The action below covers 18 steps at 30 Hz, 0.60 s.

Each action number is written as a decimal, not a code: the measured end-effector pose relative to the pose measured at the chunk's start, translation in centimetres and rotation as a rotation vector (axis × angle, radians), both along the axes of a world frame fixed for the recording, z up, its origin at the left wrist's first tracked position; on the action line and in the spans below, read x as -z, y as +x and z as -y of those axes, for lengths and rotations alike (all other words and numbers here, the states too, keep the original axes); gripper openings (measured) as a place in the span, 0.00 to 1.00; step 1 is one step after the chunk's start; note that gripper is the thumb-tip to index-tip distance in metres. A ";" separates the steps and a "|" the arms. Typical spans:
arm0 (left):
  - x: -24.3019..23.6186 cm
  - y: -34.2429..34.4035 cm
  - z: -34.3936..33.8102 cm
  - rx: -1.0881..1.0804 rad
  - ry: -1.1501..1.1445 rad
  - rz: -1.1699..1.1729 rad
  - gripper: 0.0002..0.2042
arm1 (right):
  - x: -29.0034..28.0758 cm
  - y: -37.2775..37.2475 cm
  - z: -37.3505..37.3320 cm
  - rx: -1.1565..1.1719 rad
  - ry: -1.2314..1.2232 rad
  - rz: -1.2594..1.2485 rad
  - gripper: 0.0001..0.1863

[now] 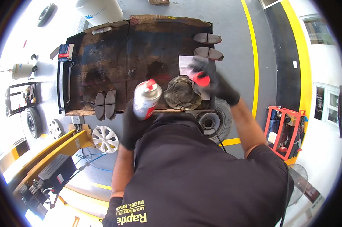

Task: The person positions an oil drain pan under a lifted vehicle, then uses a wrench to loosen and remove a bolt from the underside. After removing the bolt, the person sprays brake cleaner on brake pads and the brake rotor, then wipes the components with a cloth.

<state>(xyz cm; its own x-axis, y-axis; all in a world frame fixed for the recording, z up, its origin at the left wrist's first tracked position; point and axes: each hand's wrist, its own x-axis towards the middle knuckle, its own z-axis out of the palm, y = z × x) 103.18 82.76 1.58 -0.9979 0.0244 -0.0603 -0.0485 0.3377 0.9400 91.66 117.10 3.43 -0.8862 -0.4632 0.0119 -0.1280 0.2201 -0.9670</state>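
My left hand (132,128), in a black glove, is wrapped round a white and red spray can (143,105). The can stands nearly upright over the bench's near edge, and its red nozzle is uncovered. My right hand (218,84), also gloved and smeared by motion, holds a red cap (201,79) to the right of the can. Between the hands lies a crumpled camouflage cloth (183,94), rounded like a hat. A pale sheet of paper (185,65) lies partly beneath my right hand.
The dark, stained bench top (106,56) carries two brake pads (99,106) at near left and more brake pads (208,53) at far right. A small box (65,52) and a long wrench (70,83) lie along its left side. A wheel (212,123) rests below the right corner.
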 end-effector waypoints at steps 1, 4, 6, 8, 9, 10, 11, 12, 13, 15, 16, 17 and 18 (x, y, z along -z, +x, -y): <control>0.0 -1.0 -1.1 0.082 -0.016 -0.026 0.37 | 0.4 3.5 2.3 -0.026 -0.096 -0.072 0.58; 0.6 -3.3 -5.3 0.352 -0.023 -0.127 0.33 | 2.2 8.0 7.4 0.261 -0.201 -0.196 0.64; 1.6 -5.9 -6.3 0.509 0.304 -0.028 0.26 | 2.5 8.3 6.3 0.490 -0.170 -0.139 0.60; 2.9 -8.7 -6.3 0.541 0.620 0.414 0.24 | 2.5 7.6 3.8 0.541 -0.057 -0.340 0.60; 3.8 -9.1 -7.0 0.466 0.465 0.335 0.21 | 2.4 7.8 2.4 0.560 -0.053 -0.409 0.61; 4.6 -9.6 -7.3 0.511 0.209 0.073 0.21 | 2.1 8.4 0.7 0.569 -0.128 -0.294 0.62; 5.4 -10.1 -7.6 0.511 -0.097 -0.128 0.21 | 1.9 9.3 -0.8 0.601 -0.281 -0.211 0.61; 6.2 -10.5 -8.0 0.516 -0.427 -0.283 0.21 | 1.5 10.2 -2.8 0.643 -0.336 -0.214 0.62; 6.9 -10.7 -8.6 0.498 -0.475 -0.394 0.22 | 0.8 11.3 -4.6 0.723 -0.352 -0.219 0.61; 8.3 -10.7 -9.9 0.473 -0.586 -0.568 0.24 | -0.8 12.9 -8.8 0.968 -0.451 -0.274 0.50; 8.8 -10.6 -10.6 0.530 -0.666 -0.513 0.25 | -2.1 14.5 -11.1 1.006 -0.534 -0.293 0.41; 9.3 -10.5 -11.3 0.574 -0.726 -0.505 0.26 | -3.4 16.1 -13.3 1.109 -0.683 -0.213 0.33; 9.6 -10.7 -12.0 0.578 -0.747 -0.585 0.27 | -4.7 17.5 -15.3 1.193 -0.766 -0.233 0.27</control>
